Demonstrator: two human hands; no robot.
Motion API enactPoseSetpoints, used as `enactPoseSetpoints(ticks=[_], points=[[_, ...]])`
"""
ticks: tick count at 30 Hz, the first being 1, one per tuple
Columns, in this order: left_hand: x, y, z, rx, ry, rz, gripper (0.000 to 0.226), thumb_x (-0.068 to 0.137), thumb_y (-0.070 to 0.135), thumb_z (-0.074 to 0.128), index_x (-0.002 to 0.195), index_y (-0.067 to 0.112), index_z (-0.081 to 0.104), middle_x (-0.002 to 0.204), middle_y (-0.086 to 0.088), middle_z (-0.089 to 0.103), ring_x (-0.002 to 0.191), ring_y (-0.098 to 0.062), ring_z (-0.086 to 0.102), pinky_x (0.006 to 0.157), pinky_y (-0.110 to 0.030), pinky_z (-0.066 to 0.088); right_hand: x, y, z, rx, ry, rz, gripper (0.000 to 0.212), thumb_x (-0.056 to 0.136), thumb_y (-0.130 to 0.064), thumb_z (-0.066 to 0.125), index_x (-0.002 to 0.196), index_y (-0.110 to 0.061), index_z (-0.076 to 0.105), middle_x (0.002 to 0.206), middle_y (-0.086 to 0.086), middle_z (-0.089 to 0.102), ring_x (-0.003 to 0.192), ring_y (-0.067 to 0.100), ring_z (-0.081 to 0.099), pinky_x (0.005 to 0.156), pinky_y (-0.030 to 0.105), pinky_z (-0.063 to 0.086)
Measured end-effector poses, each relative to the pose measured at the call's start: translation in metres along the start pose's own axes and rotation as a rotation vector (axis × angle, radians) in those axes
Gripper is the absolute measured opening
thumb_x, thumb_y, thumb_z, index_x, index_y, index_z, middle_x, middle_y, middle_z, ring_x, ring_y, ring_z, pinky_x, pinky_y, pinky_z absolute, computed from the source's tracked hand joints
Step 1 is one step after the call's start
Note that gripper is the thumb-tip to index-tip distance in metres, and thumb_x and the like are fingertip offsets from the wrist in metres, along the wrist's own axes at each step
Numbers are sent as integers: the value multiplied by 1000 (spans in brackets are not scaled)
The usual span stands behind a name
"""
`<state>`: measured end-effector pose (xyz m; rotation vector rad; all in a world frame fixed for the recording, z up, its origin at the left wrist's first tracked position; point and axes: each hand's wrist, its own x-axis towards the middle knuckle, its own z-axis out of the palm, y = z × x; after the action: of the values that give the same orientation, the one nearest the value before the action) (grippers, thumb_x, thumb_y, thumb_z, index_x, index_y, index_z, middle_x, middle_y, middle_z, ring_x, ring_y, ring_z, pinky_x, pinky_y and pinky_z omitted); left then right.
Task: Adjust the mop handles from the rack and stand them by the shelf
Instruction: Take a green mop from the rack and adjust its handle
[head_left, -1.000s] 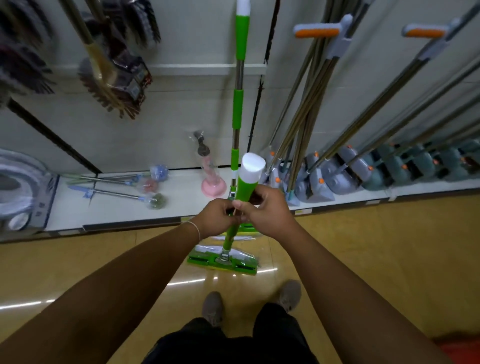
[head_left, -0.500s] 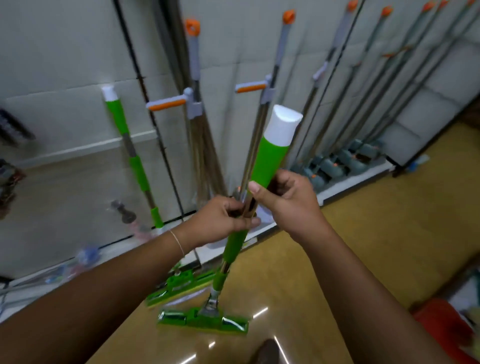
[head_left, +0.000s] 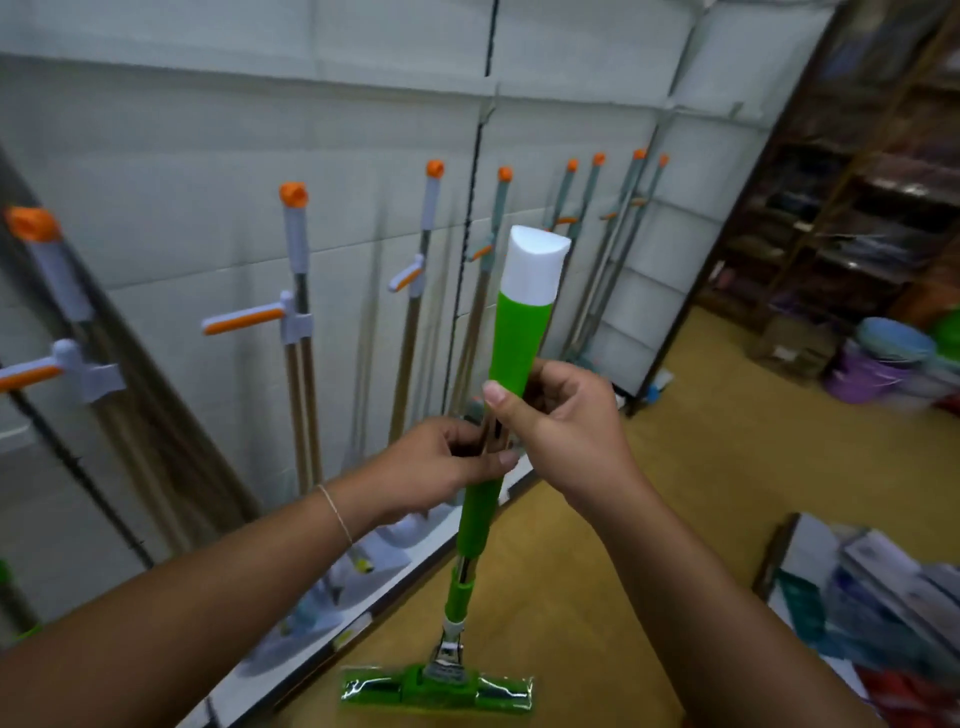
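While my left hand (head_left: 441, 462) grips the bare metal pole just under the upper green sleeve, my right hand (head_left: 558, 415) wraps that sleeve with the thumb laid across its front, so both are closed around the one green mop (head_left: 480, 519). It stands almost upright in front of me, white cap (head_left: 535, 267) on top, its flat wrapped head (head_left: 436, 688) on the yellow floor (head_left: 649, 519). I judge this to be the length-setting step: I should hold the pole dead still below and twist or slide only the sleeve above, keeping the head planted so the shaft does not swing.

To my left, the low shelf edge (head_left: 363, 618) runs close beside the mop head, and a row of orange-tipped mops (head_left: 298, 338) leans on the white wall (head_left: 182, 182) behind it, their side levers sticking out toward me. On the right, boxes (head_left: 872, 587) sit near my elbow. Open floor lies ahead toward the far racks (head_left: 852, 208), so any tilting should go that way.
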<state>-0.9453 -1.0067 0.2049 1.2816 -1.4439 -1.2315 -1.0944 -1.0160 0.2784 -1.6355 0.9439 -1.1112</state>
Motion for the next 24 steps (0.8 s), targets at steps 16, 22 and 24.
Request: enactPoseSetpoints(ticks=[16,22,24], points=[[284,79,80,-78,-283,182,13,82,24,74,87,12,75,85,-7,73,86,-20,67,81,-33,52,177,17,-168,-370,443,-106,11,91,-10,68,94,0,70,85,31,67,68,32,62,66,56,53],[366,111,120,-70,-365,190,9,81,27,75,84,19,76,88,-6,75,90,-24,69,86,-42,53,224,21,-232,-442,540,-38,5,95,-10,62,96,-6,65,81,11,67,75,16,63,70,37,56],[386,123,138,-83,-378,203,9,81,27,74,86,19,76,87,-7,74,89,-24,68,84,-41,54,237,23,-253,-446,584,-26,9,96,-11,61,105,-12,63,89,2,68,84,13,66,76,31,57]])
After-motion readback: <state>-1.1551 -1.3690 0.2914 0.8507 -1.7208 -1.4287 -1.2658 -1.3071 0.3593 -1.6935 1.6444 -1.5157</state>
